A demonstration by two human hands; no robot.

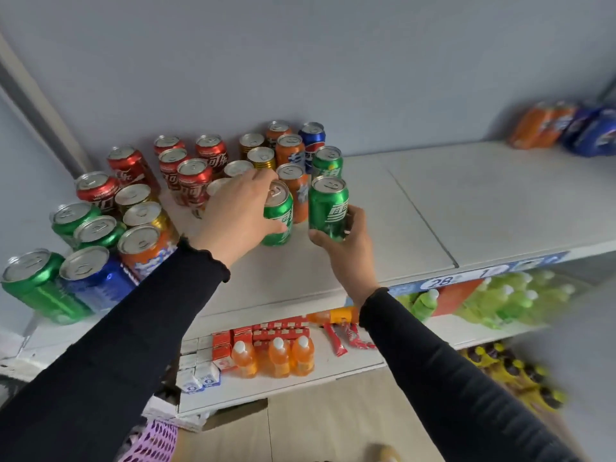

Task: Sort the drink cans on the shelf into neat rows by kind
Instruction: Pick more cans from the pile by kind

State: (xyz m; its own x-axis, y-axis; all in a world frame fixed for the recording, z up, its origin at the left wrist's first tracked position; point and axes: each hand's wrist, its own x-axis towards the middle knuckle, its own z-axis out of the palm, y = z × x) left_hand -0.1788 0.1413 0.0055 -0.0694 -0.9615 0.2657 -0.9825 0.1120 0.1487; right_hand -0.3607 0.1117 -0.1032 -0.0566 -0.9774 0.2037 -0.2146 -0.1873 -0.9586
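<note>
Head view of a white shelf (433, 208) carrying mixed drink cans; the left hand (233, 211) curls its fingers round a green can (278, 216) from above and the side, the can standing slightly tilted on the shelf; the right hand (346, 241) grips a second green can (328, 208) near its base, just beside the first; a third green can (327, 161) stands directly behind, so a green row appears to be forming at the right edge of the group. Progress, as judged: early to middling; red cans (190, 168) already cluster together at the back left, and orange cans (293, 161) partly line up behind the hands; still unsorted at the front left are more green cans (83, 225), gold cans (143, 211), an orange can (146, 248) and a blue can (96, 278), mingled; another blue can (313, 138) stands alone at the back. Remaining: gather each kind and straighten the rows.
</note>
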